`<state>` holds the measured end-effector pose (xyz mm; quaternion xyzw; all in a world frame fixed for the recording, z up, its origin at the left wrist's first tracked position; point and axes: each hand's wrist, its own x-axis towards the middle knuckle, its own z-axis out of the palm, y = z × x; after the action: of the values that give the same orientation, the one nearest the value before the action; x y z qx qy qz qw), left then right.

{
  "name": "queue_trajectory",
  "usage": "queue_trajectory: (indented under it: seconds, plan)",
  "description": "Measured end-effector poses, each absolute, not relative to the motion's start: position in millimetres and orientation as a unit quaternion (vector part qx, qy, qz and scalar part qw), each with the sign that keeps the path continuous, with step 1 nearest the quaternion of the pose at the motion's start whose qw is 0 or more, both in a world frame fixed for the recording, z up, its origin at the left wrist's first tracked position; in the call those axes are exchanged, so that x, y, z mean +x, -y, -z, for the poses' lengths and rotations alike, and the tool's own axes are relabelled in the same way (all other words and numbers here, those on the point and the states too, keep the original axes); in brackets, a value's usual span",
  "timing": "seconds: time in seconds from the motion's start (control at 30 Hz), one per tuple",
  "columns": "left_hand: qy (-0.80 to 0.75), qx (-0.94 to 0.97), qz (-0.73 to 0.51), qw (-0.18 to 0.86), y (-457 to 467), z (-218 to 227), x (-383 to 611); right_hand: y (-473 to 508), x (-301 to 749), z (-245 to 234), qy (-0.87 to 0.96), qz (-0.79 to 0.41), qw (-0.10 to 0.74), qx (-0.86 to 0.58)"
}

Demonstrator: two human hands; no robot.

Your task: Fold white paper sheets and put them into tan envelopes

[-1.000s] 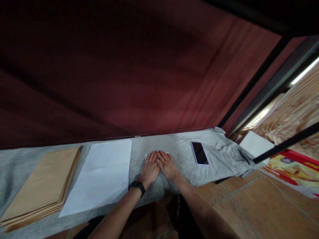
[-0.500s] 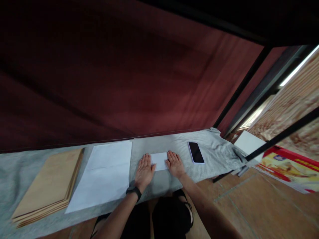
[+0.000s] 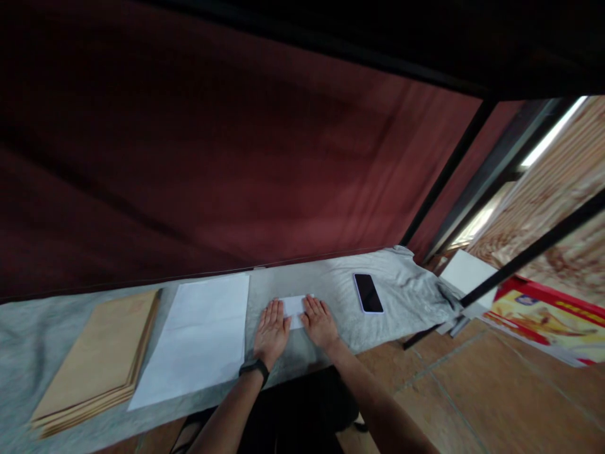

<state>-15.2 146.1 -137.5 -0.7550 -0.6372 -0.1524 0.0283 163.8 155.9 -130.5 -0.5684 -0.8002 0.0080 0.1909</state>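
Observation:
A small white folded piece of paper point(image 3: 293, 309) lies on the grey cloth between my hands. My left hand point(image 3: 273, 331) rests flat over its left end, palm down with the fingers stretched out. Over the right end lies my right hand point(image 3: 320, 321), also flat and with its fingers extended. Both hands hide the paper's ends. Left of my left hand are large white paper sheets point(image 3: 201, 334), and a dark watch is on that wrist. To the right of my right hand is a phone point(image 3: 368, 293) with a dark screen.
A stack of brown envelopes point(image 3: 97, 353) sits at the left on the grey cloth point(image 3: 331, 277). Dark red fabric point(image 3: 236, 157) hangs behind it. Black metal bars point(image 3: 449, 170) stand at the right, near a red and yellow box point(image 3: 548, 321) on the tiled floor.
My right hand has slid left over the paper, so less of it shows between my hands. My left hand stays flat on its left end. The view has shifted slightly.

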Motion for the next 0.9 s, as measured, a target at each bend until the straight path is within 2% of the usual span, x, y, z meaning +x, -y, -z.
queue_trajectory:
  seconds: [0.27,0.57,0.9]
  plan:
    - [0.641,-0.75,0.162,0.014,-140,130,-14,-161,198,129,0.78,0.02,0.188,-0.596]
    - [0.649,-0.746,0.15,0.009,-138,130,-13,-164,152,122,0.817,-0.013,0.202,-0.541]
    - [0.685,-0.713,0.151,0.007,-128,125,-10,-155,190,132,0.772,0.031,0.201,-0.602]
